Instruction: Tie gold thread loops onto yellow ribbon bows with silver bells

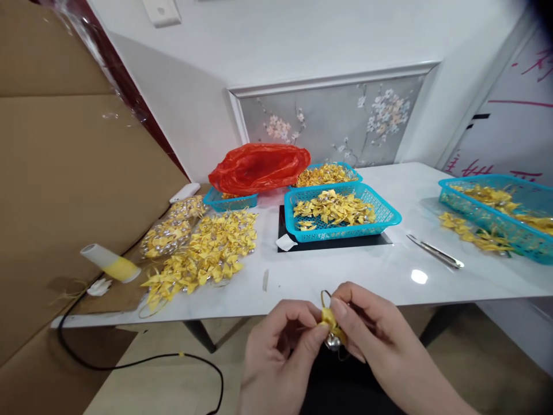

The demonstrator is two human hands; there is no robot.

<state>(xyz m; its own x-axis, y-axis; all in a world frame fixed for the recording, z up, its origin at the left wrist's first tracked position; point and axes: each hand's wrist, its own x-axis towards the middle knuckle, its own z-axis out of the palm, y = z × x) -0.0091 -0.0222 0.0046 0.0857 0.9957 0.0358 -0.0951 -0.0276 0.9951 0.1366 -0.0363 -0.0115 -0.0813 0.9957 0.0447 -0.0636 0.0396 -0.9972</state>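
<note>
Close to the table's front edge, my left hand (pixel 287 346) and my right hand (pixel 371 331) pinch one small yellow ribbon flower (pixel 329 320) between them. A silvery bell-like ball (pixel 332 341) hangs under its petals, and a thin gold loop (pixel 325 297) sticks up above. Beyond my hands, a blue basket (pixel 389 218) holds a heap of similar yellow flowers (pixel 337 208). More of these flowers with silver balls lie in a large pile (pixel 211 245) on the left of the table.
Metal tweezers (pixel 436 252) lie on the white table (pixel 311 279). Another blue basket (pixel 458 199) stands at the right. Behind are a red plastic bag (pixel 259 167) and a further flower basket (pixel 359 174). A cup (pixel 110 262) lies tipped at the left, by a black cable (pixel 142 360).
</note>
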